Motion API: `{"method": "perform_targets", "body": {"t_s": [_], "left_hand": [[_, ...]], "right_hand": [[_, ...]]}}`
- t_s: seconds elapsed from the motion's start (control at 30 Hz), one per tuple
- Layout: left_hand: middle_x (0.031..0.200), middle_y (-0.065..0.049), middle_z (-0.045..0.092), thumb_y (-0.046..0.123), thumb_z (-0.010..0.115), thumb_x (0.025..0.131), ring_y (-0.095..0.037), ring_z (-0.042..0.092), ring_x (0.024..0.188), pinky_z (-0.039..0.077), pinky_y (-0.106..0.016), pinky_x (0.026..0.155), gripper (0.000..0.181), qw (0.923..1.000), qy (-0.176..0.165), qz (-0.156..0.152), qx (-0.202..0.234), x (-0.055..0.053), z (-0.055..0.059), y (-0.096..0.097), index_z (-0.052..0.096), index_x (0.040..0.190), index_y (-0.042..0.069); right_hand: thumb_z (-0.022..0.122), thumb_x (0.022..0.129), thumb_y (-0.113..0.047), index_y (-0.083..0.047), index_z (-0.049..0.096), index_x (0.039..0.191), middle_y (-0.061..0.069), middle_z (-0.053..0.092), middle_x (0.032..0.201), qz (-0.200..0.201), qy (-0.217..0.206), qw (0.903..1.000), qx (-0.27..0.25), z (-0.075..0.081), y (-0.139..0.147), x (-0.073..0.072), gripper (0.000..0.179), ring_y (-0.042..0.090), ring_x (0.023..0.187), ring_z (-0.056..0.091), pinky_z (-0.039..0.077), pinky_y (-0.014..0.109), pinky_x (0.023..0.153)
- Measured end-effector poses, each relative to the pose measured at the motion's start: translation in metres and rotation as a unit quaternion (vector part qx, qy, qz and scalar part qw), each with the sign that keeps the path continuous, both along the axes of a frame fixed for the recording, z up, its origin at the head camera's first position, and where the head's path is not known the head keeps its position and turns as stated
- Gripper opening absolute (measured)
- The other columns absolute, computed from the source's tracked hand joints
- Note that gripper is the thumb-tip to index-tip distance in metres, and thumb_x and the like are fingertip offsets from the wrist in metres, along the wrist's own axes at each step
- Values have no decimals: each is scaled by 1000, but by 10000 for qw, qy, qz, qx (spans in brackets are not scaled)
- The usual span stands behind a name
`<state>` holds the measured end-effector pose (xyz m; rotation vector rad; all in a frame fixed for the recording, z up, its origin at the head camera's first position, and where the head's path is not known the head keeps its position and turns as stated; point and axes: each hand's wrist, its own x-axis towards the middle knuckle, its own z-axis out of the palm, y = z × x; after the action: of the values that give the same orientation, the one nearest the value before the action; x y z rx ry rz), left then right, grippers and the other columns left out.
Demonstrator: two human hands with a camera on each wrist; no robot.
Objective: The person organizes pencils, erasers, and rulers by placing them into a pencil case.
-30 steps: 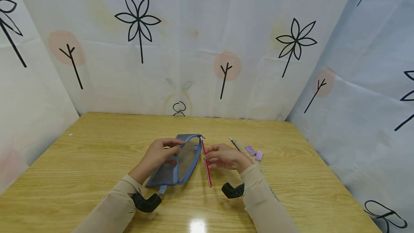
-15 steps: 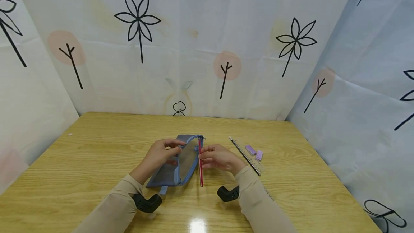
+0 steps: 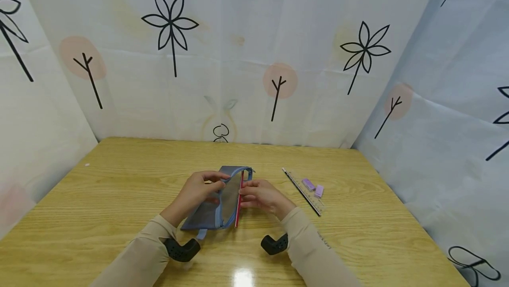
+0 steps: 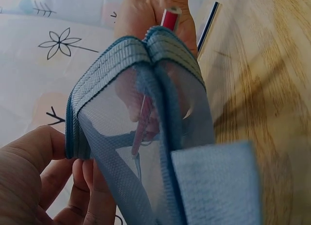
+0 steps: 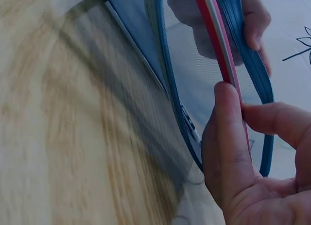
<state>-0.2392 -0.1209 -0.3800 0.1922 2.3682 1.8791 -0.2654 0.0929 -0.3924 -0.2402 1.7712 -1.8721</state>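
Observation:
A blue mesh pencil case point(image 3: 201, 215) stands unzipped on the table, its long mouth facing right. My left hand point(image 3: 195, 191) holds the near side of the mouth between thumb and fingers; in the left wrist view those fingers point(image 4: 46, 142) grip the zip edge. With thumb and fingertips my right hand point(image 3: 262, 195) pinches a red pencil point(image 3: 238, 212). The pencil lies lengthwise along the opening, partly in front of the mesh. In the right wrist view the red pencil point(image 5: 218, 38), with a pale stripe, runs between the two zip edges point(image 5: 170, 84).
Right of the hands lie a dark pencil point(image 3: 299, 189), a clear ruler point(image 3: 318, 203) beside it, and two purple erasers point(image 3: 308, 184). A small white scrap point(image 3: 86, 165) is at the far left of the wooden table point(image 3: 139, 163). Patterned cloth point(image 3: 222, 79) hangs behind.
My right hand has moved left with the red pencil, bringing it from beside the case to its mouth. The pencil's near end has swung left. My left hand has barely moved.

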Motion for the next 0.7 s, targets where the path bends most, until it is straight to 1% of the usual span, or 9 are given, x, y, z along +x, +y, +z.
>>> {"method": "perform_targets", "body": {"t_s": [0.2,0.3,0.4,0.6,0.7], "left_hand": [[119,-13,62,10,60,95,-21,59,90,62,-38,69,28,10000,-65,51,-23,-2,-1,2,70,121,4],[121,-13,61,10,61,95,-22,59,89,62,-38,69,28,9999,-78,70,-20,-1,-1,4,70,121,4],[123,-13,60,10,61,94,-22,60,93,62,-38,68,28,9999,-55,84,-27,-1,-2,5,70,120,5],[122,-13,61,11,62,94,-23,62,92,62,-38,68,27,10000,-46,74,-40,0,-3,6,71,119,7],[123,-13,62,12,62,94,-23,63,95,62,-38,68,27,10000,-44,75,-43,0,-3,7,72,119,8]], "right_hand": [[51,98,-1,18,43,128,6,55,90,-205,31,9998,14,-1,-7,4,36,10,76,60,59,25,73],[52,97,-1,19,44,127,6,56,89,-287,97,9995,-14,-1,-9,6,36,10,74,60,59,24,72],[52,97,-1,19,45,126,6,56,89,-363,157,9992,-3,0,-12,8,36,9,73,61,59,24,72],[51,98,-1,17,47,128,12,59,97,-606,195,9979,91,0,-17,11,35,12,75,62,60,27,74],[51,98,-1,17,47,128,16,61,102,-672,202,9975,118,-1,-20,12,35,13,76,63,61,30,75]]}}
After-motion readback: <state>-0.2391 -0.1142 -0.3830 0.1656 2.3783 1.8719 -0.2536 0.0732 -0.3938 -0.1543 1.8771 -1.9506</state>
